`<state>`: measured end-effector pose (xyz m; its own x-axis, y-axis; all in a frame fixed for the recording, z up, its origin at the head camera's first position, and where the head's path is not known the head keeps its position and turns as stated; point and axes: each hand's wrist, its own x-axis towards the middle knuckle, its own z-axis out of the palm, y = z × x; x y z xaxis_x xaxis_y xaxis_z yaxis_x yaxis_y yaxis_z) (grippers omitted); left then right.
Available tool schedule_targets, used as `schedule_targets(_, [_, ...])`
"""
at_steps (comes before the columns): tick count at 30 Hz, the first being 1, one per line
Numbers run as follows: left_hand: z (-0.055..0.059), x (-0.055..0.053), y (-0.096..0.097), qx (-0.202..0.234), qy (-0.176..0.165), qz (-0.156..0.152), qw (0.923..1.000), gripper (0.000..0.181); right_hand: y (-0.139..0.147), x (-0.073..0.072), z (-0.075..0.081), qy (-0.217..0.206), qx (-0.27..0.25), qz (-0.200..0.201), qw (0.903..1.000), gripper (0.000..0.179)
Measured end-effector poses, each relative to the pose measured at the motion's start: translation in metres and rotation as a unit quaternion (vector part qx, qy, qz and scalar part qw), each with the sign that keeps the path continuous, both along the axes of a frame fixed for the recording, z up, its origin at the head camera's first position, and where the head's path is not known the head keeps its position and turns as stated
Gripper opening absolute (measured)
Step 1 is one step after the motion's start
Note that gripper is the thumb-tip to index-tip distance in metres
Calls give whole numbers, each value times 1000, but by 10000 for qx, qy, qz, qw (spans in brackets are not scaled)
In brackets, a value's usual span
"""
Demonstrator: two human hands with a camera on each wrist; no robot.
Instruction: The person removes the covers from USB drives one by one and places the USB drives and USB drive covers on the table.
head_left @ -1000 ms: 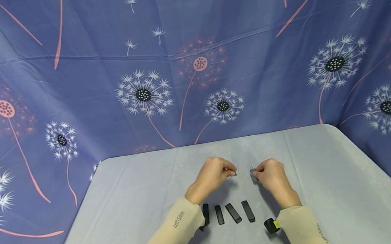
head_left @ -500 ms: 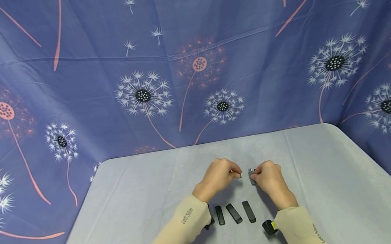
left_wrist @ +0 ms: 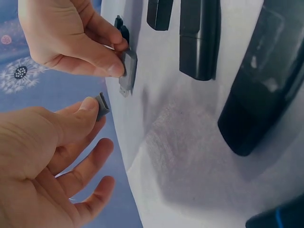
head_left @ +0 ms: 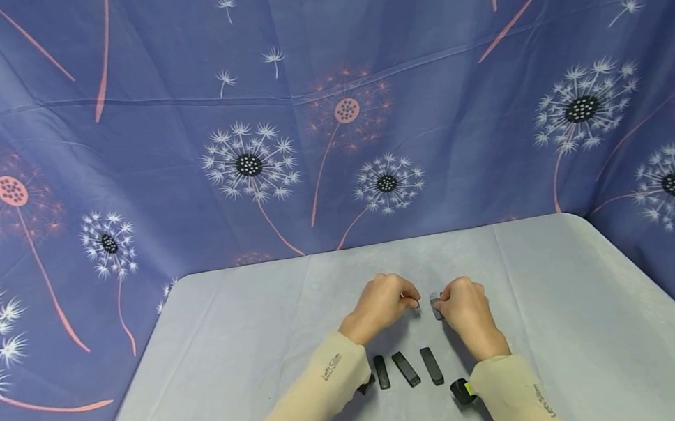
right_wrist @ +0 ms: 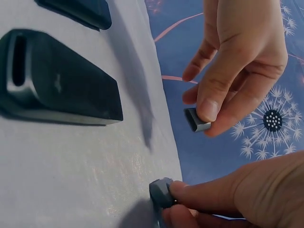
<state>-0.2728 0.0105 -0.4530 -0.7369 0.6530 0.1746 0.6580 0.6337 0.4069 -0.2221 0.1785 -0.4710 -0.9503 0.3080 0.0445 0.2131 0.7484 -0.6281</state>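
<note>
In the head view my left hand [head_left: 384, 301] pinches a small grey cap [left_wrist: 102, 107] between thumb and forefinger. Its hollow mouth faces the drive, while the other fingers are spread loosely in the left wrist view. Just to the right, my right hand [head_left: 465, 303] pinches a grey USB flash drive [left_wrist: 128, 66], its metal plug [head_left: 433, 296] bare. Cap and drive are apart by a small gap. A small dark thing [left_wrist: 122, 29] shows beside the right fingers; its kind is unclear.
Several black sticks, like capped USB drives, lie nearer me: a left one [head_left: 382, 372], a middle one [head_left: 406, 369] and a right one [head_left: 432, 366]. A black piece with a blue line [left_wrist: 275, 218] shows low in the left wrist view. Pale cloth covers the table [head_left: 251, 333].
My left hand has moved right with the cap, narrowing the gap to the drive. The right hand has shifted slightly left. The left sleeve now covers a dark stick seen earlier.
</note>
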Motion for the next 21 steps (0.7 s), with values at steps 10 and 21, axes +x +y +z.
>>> schedule_targets(10, [-9,-8,13,-240,-214,267,9991,11,0,0,-1,-190,-117,-162,9996,18])
schedule_targets(21, [-18,-16,25,-467,-261,428,9976,6,0,0,-2,-267,-222,-64,9994,17])
